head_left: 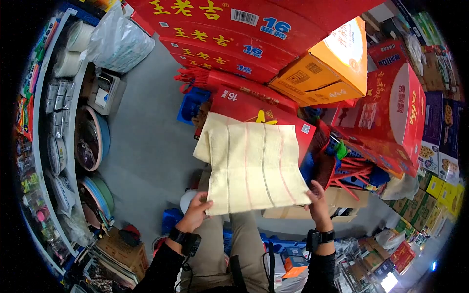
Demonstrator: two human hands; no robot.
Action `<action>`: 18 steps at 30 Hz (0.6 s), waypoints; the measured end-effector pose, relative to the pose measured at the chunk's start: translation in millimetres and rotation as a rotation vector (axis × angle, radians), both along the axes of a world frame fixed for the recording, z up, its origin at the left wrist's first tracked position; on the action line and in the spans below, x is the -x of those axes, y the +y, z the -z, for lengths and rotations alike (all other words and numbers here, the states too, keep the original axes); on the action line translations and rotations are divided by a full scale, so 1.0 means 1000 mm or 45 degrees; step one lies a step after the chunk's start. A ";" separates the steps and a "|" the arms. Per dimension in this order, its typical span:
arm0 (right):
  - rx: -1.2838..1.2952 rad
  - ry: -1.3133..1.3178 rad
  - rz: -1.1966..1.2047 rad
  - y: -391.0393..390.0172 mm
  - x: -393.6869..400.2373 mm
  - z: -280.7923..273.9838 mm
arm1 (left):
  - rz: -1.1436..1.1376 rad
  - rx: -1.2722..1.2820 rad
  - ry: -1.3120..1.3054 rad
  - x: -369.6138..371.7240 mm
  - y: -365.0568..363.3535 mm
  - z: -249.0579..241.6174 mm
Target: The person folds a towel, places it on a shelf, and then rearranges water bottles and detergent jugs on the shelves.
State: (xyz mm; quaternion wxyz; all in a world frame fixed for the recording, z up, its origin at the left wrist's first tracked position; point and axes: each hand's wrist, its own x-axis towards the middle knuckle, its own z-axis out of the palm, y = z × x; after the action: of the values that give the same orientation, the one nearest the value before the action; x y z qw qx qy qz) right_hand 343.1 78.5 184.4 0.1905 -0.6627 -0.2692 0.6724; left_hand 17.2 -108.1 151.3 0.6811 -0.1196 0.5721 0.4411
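A pale yellow towel (254,166) with grey and pink stripes is spread in front of me, its far part lying over a red box (239,101). My left hand (196,211) pinches its near left corner between thumb and fingers. At the near right corner, my right hand (318,204) grips the edge in the same way. The far left edge of the cloth looks folded under. Both wrists carry black straps with small devices.
Stacked red cartons (215,36) and an orange box (322,68) stand beyond the towel. Shelves with goods and plastic basins (100,139) line the left. Red gift boxes (386,115) and a flat cardboard carton (342,198) are at right. Grey floor (139,141) shows between.
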 end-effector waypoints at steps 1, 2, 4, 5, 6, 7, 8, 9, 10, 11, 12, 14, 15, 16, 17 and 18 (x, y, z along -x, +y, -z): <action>0.042 0.064 0.044 0.012 0.003 0.000 | -0.059 -0.049 0.051 0.005 0.022 -0.023; 0.082 0.128 0.088 0.026 0.006 0.001 | -0.118 -0.098 0.102 0.010 0.040 -0.033; 0.073 0.165 0.224 0.060 0.026 0.008 | -0.218 -0.195 0.132 0.020 0.055 -0.011; 0.020 0.230 0.228 0.078 0.035 0.015 | -0.268 -0.244 0.147 0.025 0.063 0.005; -0.059 0.365 0.252 0.096 0.055 0.017 | -0.349 -0.340 0.029 0.031 0.076 0.020; -0.069 0.461 0.300 0.112 0.058 0.043 | -0.344 -0.457 -0.051 0.039 0.094 0.025; -0.093 0.576 0.212 0.126 0.065 0.065 | -0.337 -0.569 -0.138 0.044 0.112 0.031; 0.046 0.562 0.334 0.137 0.068 0.091 | -0.319 -0.480 -0.226 0.051 0.127 0.044; 0.083 0.612 0.319 0.143 0.063 0.121 | -0.300 -0.392 -0.310 0.058 0.139 0.060; 0.007 0.429 0.065 0.145 0.067 0.131 | -0.341 -0.301 -0.437 0.063 0.143 0.076; -0.068 0.245 -0.188 0.146 0.077 0.132 | -0.188 -0.239 -0.274 0.064 0.145 0.080; -0.076 -0.041 -0.260 0.146 0.085 0.127 | 0.112 -0.106 0.053 0.062 0.146 0.086; -0.077 -0.184 -0.298 0.146 0.089 0.123 | 0.299 0.000 0.314 0.060 0.145 0.089; -0.125 -0.326 -0.379 0.146 0.085 0.136 | 0.527 0.015 0.641 0.058 0.145 0.089; -0.174 -0.468 -0.459 0.147 0.079 0.152 | 0.758 0.029 0.967 0.055 0.146 0.089; -0.226 -0.609 -0.538 0.149 0.074 0.163 | 0.987 0.041 1.295 0.055 0.146 0.089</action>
State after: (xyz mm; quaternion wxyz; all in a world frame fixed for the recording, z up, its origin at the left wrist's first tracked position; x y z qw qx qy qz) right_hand 269.6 227.7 21.2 0.0351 -0.7123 -0.4952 0.4962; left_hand -37.5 38.3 62.2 0.4327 0.3103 0.8320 0.1557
